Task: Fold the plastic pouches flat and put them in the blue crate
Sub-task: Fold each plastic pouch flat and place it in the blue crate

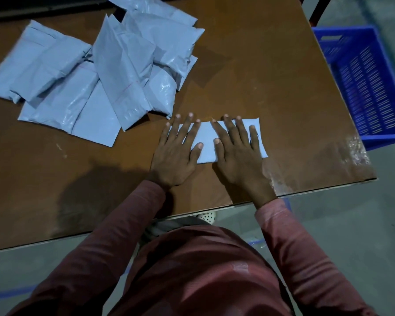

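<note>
— Several loose grey-blue pouches (96, 71) are lying heaped at the far left of the brown tabletop (249, 71), overlapping one another. Are you seeing the one being handled?
— Yes. One folded pouch (206, 144) is lying flat near the front edge, just right of the heap's near corner. The left hand (176, 153) is pressing down on its left end, palm down, fingers straight and spread, gripping nothing.
— And the other of the two hands?
— The right hand (240, 156) is pressing on the right part in the same way, fingers straight and fanned. The two thumbs are pointing towards each other, and a strip of pouch is showing between them. Reddish sleeves (114, 236) are covering both arms down to the wrists.
— Where is the crate sitting?
— The blue crate (372, 87) is standing on the floor just beside the tabletop's right edge, lower than the surface, and its slotted bottom is showing.
</note>
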Demonstrator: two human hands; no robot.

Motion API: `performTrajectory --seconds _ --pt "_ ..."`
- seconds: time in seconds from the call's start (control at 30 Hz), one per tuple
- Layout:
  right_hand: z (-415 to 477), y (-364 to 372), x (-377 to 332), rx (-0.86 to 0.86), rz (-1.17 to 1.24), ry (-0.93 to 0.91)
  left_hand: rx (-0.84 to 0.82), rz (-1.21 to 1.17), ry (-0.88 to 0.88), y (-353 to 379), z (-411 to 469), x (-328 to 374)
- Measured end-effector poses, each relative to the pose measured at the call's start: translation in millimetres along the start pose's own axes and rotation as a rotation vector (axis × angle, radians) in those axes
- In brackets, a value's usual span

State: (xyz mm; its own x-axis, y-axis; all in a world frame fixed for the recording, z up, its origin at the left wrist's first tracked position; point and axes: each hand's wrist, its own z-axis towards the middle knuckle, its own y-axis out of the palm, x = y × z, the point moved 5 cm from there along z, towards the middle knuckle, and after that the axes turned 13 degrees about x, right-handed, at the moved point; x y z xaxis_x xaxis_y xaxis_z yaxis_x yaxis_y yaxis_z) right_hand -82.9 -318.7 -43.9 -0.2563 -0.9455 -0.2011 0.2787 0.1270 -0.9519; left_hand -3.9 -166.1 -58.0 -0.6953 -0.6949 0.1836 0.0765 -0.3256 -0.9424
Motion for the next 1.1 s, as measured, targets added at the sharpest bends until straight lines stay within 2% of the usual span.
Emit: performTrajectory --seconds 0.27,0.4,0.5,0.6,0.73,0.87,0.97,1.1 --pt "1.0 -6.4 2.6 -0.053 0.037 -0.034 -0.025 -0.031 -0.049 -9.4 -5.1 2.0" --pt "-14.4 -24.3 5.2 -0.025 0.037 0.028 0.013 -0.230 -0.073 -28.2 -24.6 21.3" --pt "-32.7 -33.8 1.0 -0.009 0.119 0.062 -0.049 -0.330 -0.036 -28.3 -43.2 35.4" --pt "-46.0 -32.4 -1.9 0.041 0.183 0.105 -0.141 -0.258 0.005 -14.9 -55.7 40.6" --pt "-50.7 -17.8 -1.2 0.082 0.211 0.138 -0.158 -0.145 0.039 -8.3 -55.8 44.3" --pt "-51.0 -4.1 1.0 0.136 0.191 0.085 -0.167 -0.073 0.073 -3.1 -56.5 45.5" --pt "-47.6 -2.6 4.2 0.126 0.166 0.060 -0.190 -0.109 0.067 -4.8 -54.0 44.7" --pt "-36.1 -24.6 7.4 0.048 0.094 -0.006 -0.303 -0.248 -0.016 -21.0 -38.5 35.5"
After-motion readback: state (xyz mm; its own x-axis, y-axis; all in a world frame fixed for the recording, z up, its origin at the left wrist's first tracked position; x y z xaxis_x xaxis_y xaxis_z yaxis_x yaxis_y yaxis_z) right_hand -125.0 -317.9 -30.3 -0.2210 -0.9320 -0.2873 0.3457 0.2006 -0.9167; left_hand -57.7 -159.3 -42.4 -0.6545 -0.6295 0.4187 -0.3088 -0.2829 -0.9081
